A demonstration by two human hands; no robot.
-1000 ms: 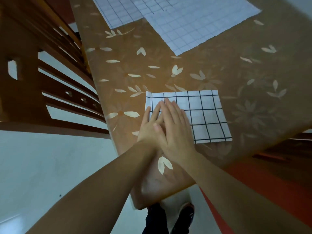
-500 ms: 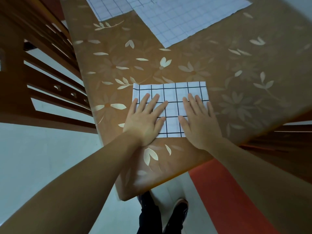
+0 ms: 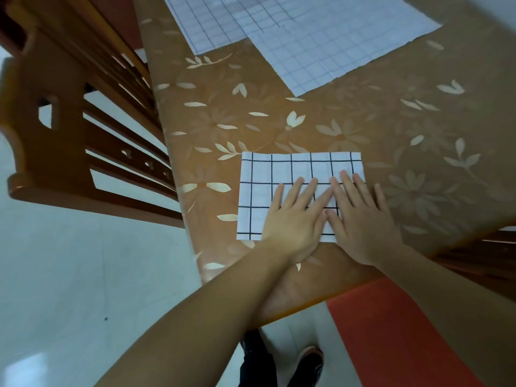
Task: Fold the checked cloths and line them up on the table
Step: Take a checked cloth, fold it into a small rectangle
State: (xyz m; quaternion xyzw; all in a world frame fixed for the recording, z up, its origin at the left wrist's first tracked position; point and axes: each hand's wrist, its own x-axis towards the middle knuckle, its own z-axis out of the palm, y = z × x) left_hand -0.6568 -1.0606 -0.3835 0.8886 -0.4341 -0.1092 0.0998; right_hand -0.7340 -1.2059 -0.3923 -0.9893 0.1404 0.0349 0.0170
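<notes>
Folded cloth [image 3: 279, 174] lies flat on the bench [image 3: 363, 121]; left hand [image 3: 296, 219] and right hand [image 3: 360, 219] press it, fingers spread, gripping nothing. Two unfolded cloths [image 3: 321, 37] overlap beyond.

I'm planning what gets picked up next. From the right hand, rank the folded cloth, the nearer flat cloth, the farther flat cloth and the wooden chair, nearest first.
1. Folded cloth: directly under the right hand, touching.
2. Nearer flat cloth: ahead across the table.
3 and 4. Farther flat cloth, ahead-left at the top edge, and wooden chair, far left beside the table: too close to call.
</notes>
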